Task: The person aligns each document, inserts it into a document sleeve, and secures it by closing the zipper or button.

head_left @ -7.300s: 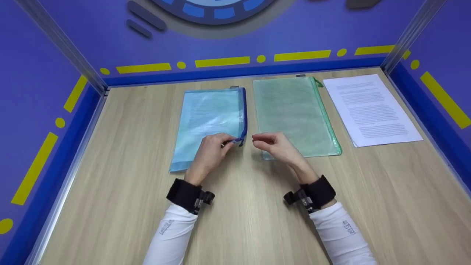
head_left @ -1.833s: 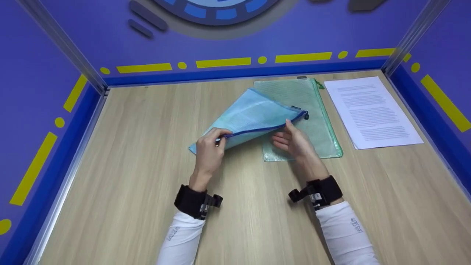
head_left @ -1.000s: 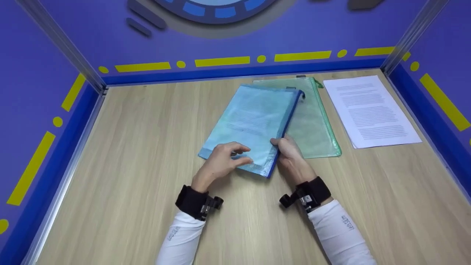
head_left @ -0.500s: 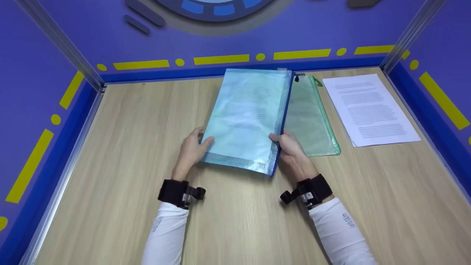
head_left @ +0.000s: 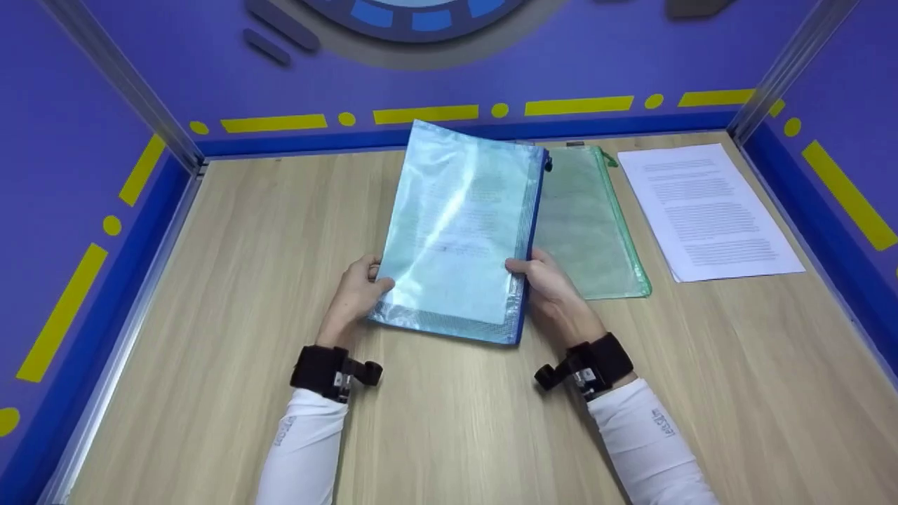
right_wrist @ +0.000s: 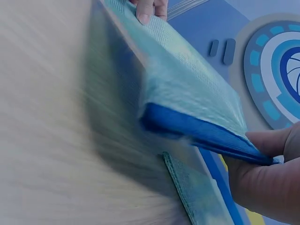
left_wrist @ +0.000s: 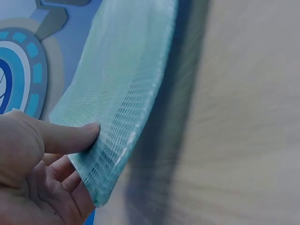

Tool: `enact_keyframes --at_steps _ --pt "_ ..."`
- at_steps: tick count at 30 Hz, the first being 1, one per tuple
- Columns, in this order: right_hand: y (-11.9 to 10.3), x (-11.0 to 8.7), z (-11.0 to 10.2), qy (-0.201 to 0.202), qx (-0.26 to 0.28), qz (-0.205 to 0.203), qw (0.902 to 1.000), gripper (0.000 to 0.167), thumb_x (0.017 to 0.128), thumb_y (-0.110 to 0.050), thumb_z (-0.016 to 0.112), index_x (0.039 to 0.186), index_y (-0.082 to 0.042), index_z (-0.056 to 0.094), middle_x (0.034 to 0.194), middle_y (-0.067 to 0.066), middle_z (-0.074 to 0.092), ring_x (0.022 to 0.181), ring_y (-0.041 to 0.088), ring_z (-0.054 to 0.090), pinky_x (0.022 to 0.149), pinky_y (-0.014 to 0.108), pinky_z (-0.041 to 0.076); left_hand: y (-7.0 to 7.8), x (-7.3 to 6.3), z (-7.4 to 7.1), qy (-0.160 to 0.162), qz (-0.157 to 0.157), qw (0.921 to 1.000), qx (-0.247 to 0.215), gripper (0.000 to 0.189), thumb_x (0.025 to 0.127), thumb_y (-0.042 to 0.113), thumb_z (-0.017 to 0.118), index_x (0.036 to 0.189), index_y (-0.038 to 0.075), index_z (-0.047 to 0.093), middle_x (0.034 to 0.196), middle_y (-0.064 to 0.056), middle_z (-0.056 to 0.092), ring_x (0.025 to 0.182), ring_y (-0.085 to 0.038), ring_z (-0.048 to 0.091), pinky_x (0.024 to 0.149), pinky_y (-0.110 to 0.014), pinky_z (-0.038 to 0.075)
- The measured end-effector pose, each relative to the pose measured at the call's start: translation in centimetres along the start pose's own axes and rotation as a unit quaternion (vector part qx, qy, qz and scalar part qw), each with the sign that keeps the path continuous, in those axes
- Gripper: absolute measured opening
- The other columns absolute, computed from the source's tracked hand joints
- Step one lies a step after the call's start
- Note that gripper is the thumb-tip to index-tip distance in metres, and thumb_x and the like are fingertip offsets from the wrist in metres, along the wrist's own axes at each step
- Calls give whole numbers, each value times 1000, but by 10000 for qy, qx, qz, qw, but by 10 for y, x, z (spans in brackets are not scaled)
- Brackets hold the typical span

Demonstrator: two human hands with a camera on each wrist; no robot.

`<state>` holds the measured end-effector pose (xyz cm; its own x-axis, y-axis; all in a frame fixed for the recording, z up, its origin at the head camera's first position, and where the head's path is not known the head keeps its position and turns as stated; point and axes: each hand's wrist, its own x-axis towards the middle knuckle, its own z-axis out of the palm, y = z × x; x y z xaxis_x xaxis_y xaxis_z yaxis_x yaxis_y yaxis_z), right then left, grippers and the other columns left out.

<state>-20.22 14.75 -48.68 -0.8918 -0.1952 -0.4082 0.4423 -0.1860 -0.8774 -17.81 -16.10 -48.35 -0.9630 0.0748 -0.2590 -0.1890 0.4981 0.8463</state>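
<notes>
A blue mesh zipper pouch [head_left: 456, 224] with printed paper inside is held up off the table, its dark blue zipper edge on the right. My left hand [head_left: 354, 294] pinches the pouch's lower left edge, thumb on top and fingers beneath, as the left wrist view also shows. On the other side, my right hand [head_left: 558, 291] grips the zipper edge with the thumb over the front. The zipper pull [head_left: 548, 164] hangs at the upper right corner. In the right wrist view, the zipper edge [right_wrist: 201, 133] runs into the right hand's grip.
A green mesh zipper pouch [head_left: 582, 224] lies flat behind the right hand, partly covered by the blue one. Printed sheets [head_left: 708, 210] lie at the right of the wooden table [head_left: 231, 280]. Blue-purple panels [head_left: 210, 70] wall in the back and sides.
The blue pouch was lying flat at first, then was turned and lifted. My left hand moved from the zipper to the left edge; my right hand took hold of the zipper side.
</notes>
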Motion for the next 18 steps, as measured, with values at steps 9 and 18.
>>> enact_keyframes --at_steps 9,18 --pt "3 -4 8 -303 -1434 -225 9889 76 85 9 52 155 -5 25 136 27 57 99 22 68 79 28 56 -9 -3 -10 390 -359 9986 -43 46 99 5 54 143 -2 44 136 -24 59 120 -34 61 98 -41 52" --pt "7 -2 9 -589 -1943 -238 9789 87 92 -5 64 160 -10 11 140 27 55 106 25 71 90 35 58 -18 -12 -29 514 -598 9968 -110 46 97 3 54 142 -1 45 136 -25 59 105 -27 64 82 -29 52"
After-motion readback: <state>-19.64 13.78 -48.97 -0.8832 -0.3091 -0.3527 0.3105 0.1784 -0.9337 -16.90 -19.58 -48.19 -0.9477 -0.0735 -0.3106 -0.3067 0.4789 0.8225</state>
